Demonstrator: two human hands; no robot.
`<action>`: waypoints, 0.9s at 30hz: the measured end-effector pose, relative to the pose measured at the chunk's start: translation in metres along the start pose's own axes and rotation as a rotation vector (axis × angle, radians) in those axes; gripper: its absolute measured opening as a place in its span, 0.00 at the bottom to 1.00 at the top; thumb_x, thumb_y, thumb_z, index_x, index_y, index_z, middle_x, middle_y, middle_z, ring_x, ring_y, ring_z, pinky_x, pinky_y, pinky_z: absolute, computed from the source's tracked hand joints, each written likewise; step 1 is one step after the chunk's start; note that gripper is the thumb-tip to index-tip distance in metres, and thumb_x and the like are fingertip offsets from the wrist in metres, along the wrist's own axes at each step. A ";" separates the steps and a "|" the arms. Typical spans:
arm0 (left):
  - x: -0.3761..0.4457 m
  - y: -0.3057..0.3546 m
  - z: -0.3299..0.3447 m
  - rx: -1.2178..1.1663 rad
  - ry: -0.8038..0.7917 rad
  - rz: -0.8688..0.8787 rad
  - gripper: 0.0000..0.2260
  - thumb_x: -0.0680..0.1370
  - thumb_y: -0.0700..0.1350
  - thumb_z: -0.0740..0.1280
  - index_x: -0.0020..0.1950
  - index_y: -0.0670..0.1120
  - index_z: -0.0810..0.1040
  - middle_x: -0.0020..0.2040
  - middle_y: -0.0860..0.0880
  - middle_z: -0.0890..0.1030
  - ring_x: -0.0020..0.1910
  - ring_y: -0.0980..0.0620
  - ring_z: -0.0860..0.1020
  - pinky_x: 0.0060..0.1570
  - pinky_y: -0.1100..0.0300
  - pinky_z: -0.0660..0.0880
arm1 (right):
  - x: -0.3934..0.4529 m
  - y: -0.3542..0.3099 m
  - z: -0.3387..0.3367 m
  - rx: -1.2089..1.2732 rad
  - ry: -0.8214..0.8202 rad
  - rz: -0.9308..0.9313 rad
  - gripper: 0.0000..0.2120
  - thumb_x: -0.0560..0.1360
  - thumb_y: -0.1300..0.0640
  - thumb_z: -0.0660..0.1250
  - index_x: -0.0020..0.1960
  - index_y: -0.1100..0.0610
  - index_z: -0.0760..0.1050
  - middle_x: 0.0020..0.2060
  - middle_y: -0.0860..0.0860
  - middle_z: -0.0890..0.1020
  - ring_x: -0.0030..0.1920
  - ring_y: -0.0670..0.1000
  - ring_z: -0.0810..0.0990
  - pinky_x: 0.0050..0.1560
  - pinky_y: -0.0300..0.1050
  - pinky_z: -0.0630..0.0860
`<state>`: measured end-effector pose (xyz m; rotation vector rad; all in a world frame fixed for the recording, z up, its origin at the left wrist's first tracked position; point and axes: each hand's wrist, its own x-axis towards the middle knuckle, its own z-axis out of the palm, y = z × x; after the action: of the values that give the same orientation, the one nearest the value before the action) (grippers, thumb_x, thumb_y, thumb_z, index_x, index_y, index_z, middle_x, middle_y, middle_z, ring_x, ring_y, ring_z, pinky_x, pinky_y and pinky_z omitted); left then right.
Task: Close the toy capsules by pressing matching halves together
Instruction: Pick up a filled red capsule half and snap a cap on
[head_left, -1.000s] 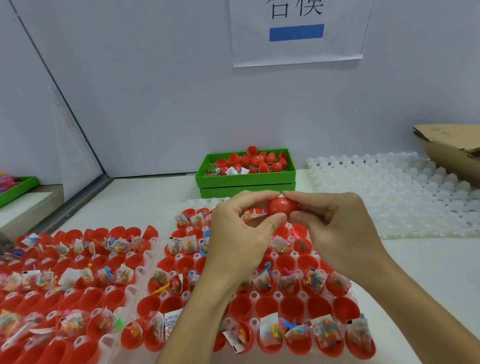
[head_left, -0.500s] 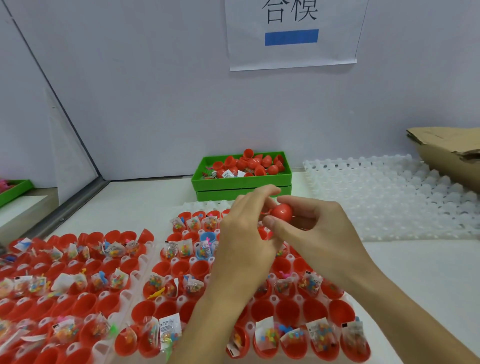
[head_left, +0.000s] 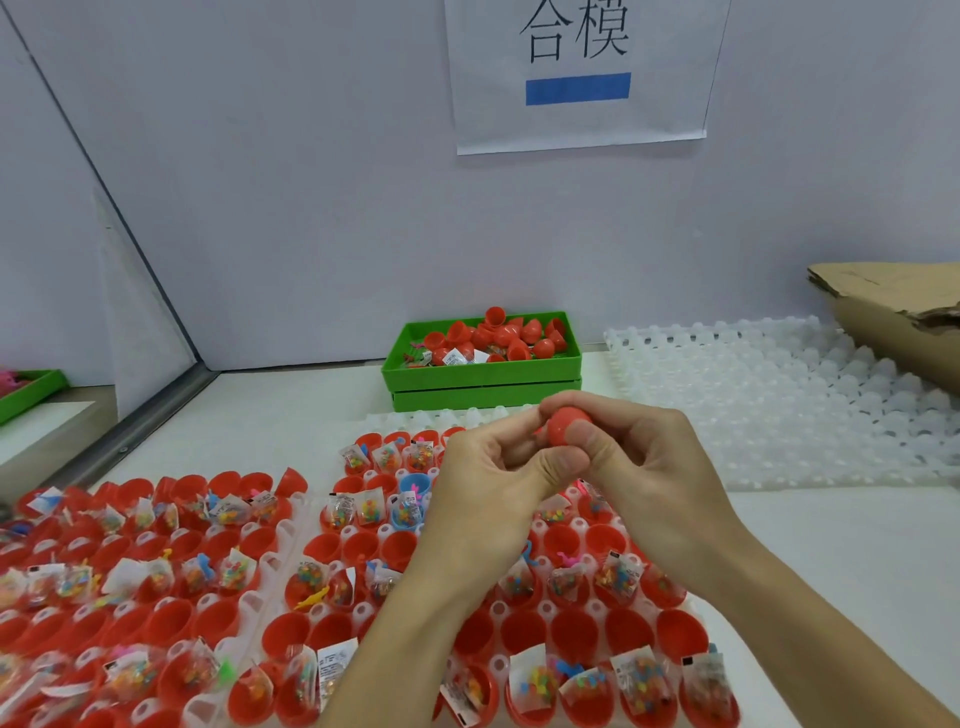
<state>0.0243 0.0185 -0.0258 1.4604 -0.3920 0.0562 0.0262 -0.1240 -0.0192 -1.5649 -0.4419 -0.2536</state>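
A red capsule (head_left: 563, 431) is held up above the white table (head_left: 831, 561), over the far rows of the near tray (head_left: 493, 603), pinched between both hands. The right hand (head_left: 649, 483) is curled round it, thumb pressed on its near face and index finger hooked over its top; the remaining right fingers are folded loosely toward the palm. The left hand (head_left: 488, 499) is closed against its left side, thumb tip touching the capsule's lower edge just beside the right thumb, fingers curled behind; whether the seam is fully shut cannot be told, since it is hidden by fingers. Open red halves, many filled with small bagged toys, are seated in the near tray and in a second tray (head_left: 130, 597) to the left. A green bin (head_left: 483, 374) of loose red halves is set by the wall, an empty clear tray (head_left: 779, 405) to its right, a cardboard box (head_left: 893, 312) at far right
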 end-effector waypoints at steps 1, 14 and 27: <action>0.000 -0.001 0.000 0.005 0.009 0.010 0.19 0.70 0.47 0.73 0.60 0.49 0.81 0.52 0.49 0.86 0.55 0.50 0.83 0.51 0.60 0.80 | 0.000 0.001 0.000 -0.005 -0.003 -0.002 0.09 0.78 0.64 0.65 0.53 0.57 0.82 0.45 0.52 0.87 0.48 0.50 0.85 0.50 0.42 0.81; 0.000 0.003 -0.004 -0.128 -0.100 -0.066 0.22 0.73 0.46 0.72 0.67 0.47 0.76 0.60 0.45 0.83 0.62 0.47 0.80 0.62 0.48 0.77 | 0.003 -0.004 -0.008 0.048 -0.069 -0.026 0.16 0.70 0.52 0.69 0.57 0.54 0.82 0.49 0.48 0.87 0.51 0.47 0.85 0.51 0.37 0.79; 0.004 -0.003 -0.002 -0.147 0.117 -0.162 0.17 0.73 0.48 0.69 0.58 0.39 0.81 0.50 0.40 0.85 0.45 0.49 0.84 0.48 0.53 0.81 | 0.000 0.002 -0.005 -0.456 0.008 -0.181 0.33 0.65 0.62 0.80 0.66 0.44 0.75 0.51 0.36 0.81 0.46 0.36 0.78 0.43 0.27 0.72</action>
<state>0.0294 0.0196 -0.0274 1.3324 -0.1782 -0.0173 0.0276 -0.1289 -0.0209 -1.9693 -0.5462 -0.5280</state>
